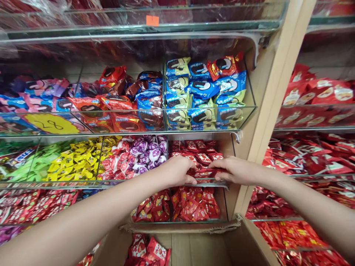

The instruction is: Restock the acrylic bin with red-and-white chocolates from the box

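My left hand [181, 171] and my right hand [231, 170] reach into the same shelf compartment. Between them, at its front edge, lies a red candy packet [204, 173]. Each hand has its fingers curled over one end of that packet and its thumb low at the front. Behind it, more red-and-white candy packets [203, 159] are arranged in rows, partly hidden by my fingers. Below my arms stands an open cardboard box [210, 249], with several similar red packets [158, 251] in its left side.
Left of this compartment are purple-and-white wrapped candies [148, 151] and yellow wrapped candies [80, 159]. Blue-and-green cookie packets [203, 99] fill the shelf above, behind a clear front panel. A wooden upright [277, 81] stands close to my right hand. Red packets [196, 203] sit below.
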The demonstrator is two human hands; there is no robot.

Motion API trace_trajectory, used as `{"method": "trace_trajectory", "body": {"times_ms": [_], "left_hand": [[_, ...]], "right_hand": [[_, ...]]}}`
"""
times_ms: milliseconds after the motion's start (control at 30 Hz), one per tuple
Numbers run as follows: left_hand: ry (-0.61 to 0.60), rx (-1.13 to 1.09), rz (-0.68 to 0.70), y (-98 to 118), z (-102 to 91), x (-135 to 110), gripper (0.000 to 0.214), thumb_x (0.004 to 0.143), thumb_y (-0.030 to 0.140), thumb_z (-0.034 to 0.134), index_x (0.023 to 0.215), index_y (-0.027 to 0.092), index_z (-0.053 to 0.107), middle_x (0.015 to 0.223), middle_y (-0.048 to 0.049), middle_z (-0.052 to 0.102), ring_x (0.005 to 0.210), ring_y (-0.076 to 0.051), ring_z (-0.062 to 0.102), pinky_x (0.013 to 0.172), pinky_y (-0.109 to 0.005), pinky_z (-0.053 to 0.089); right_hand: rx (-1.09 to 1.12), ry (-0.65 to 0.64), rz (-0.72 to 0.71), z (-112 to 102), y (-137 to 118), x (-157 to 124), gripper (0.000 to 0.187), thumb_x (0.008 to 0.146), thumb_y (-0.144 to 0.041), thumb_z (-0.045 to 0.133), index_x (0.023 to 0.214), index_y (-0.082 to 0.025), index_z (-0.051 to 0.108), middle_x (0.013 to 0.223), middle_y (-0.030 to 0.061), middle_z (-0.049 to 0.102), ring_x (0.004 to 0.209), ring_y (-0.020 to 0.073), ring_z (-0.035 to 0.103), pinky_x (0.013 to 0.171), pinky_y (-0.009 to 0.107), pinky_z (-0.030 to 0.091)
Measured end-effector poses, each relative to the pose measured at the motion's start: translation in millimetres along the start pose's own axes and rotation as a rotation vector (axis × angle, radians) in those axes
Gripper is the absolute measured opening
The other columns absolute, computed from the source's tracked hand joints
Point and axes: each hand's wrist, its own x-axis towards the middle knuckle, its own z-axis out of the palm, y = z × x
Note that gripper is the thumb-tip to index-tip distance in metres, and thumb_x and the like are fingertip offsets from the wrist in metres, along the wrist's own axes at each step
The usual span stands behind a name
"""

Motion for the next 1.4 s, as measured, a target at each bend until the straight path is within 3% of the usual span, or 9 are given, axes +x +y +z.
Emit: {"method": "trace_trajectory", "body": {"times_ms": [233, 467, 700, 867, 1067, 1200, 1400], "left_hand": [[0.014, -0.004, -0.009, 2.6, -12.2, -6.8, 0.021, 0.068, 0.031, 0.061, 0.086, 0.020, 0.063, 0.079, -0.0013, 0.066, 0.070, -0.016, 0.058, 0.060, -0.022, 0.038], [0.021, 0.024, -0.052, -2.4, -8.8, 3.5, 0.021, 0.078, 0.026, 0.047, 0.076, 0.017, 0.066, 0.070, -0.0033, 0.066, 0.061, -0.014, 0.056, 0.056, -0.022, 0.035], [-0.062, 0.054, -0.129, -8.6, -15.8, 23.3, 0.020, 0.075, 0.028, 0.050, 0.077, 0.018, 0.067, 0.062, -0.0023, 0.065, 0.054, -0.013, 0.053, 0.048, -0.021, 0.032], [-0.125, 0.067, -0.142, -12.2, -20.1, 32.5, 0.018, 0.071, 0.029, 0.055, 0.075, 0.017, 0.068, 0.058, -0.0015, 0.064, 0.050, -0.013, 0.053, 0.045, -0.021, 0.033], [-0.049, 0.132, -0.068, -20.8, -14.5, 30.1, 0.023, 0.067, 0.026, 0.061, 0.088, 0.019, 0.065, 0.080, -0.0043, 0.067, 0.073, -0.019, 0.060, 0.061, -0.024, 0.040], [-0.005, 0.182, 0.007, -22.4, -10.5, 24.3, 0.020, 0.069, 0.022, 0.059, 0.088, 0.019, 0.064, 0.083, -0.0052, 0.065, 0.080, -0.020, 0.058, 0.069, -0.026, 0.041], [0.092, 0.220, 0.109, -15.7, -5.9, 16.3, 0.034, 0.073, 0.016, 0.054, 0.107, 0.020, 0.056, 0.097, -0.0061, 0.058, 0.090, -0.019, 0.053, 0.079, -0.028, 0.039]], "right_hand": [[-0.022, 0.010, 0.012, -1.3, -2.1, -0.3, 0.023, 0.078, -0.025, 0.048, 0.098, -0.019, 0.057, 0.078, 0.0044, 0.064, 0.069, 0.0166, 0.056, 0.061, 0.024, 0.039], [-0.064, 0.008, -0.040, -1.8, 1.9, 10.5, 0.015, 0.080, -0.019, 0.041, 0.077, -0.017, 0.055, 0.065, 0.0018, 0.057, 0.057, 0.0127, 0.048, 0.054, 0.022, 0.034], [-0.025, -0.155, 0.011, -11.8, 10.1, 27.4, 0.012, 0.078, -0.020, 0.042, 0.075, -0.016, 0.053, 0.072, 0.0018, 0.056, 0.065, 0.0133, 0.049, 0.057, 0.021, 0.036], [-0.063, -0.194, 0.070, -18.4, 5.3, 33.9, 0.010, 0.073, -0.026, 0.051, 0.071, -0.016, 0.055, 0.068, 0.0016, 0.055, 0.062, 0.0145, 0.049, 0.053, 0.022, 0.036], [-0.136, -0.087, 0.229, -22.8, 0.2, 27.9, 0.012, 0.067, -0.024, 0.058, 0.077, -0.018, 0.054, 0.071, 0.0025, 0.060, 0.062, 0.0148, 0.052, 0.050, 0.022, 0.035], [-0.198, -0.001, 0.211, -18.6, 4.3, 26.6, 0.003, 0.069, -0.020, 0.052, 0.071, -0.018, 0.054, 0.065, 0.0024, 0.060, 0.058, 0.0139, 0.052, 0.050, 0.022, 0.034], [-0.227, 0.030, 0.197, -9.7, 6.6, 25.1, 0.008, 0.071, -0.018, 0.047, 0.072, -0.018, 0.055, 0.070, 0.0053, 0.063, 0.063, 0.0163, 0.055, 0.052, 0.024, 0.033]]}}
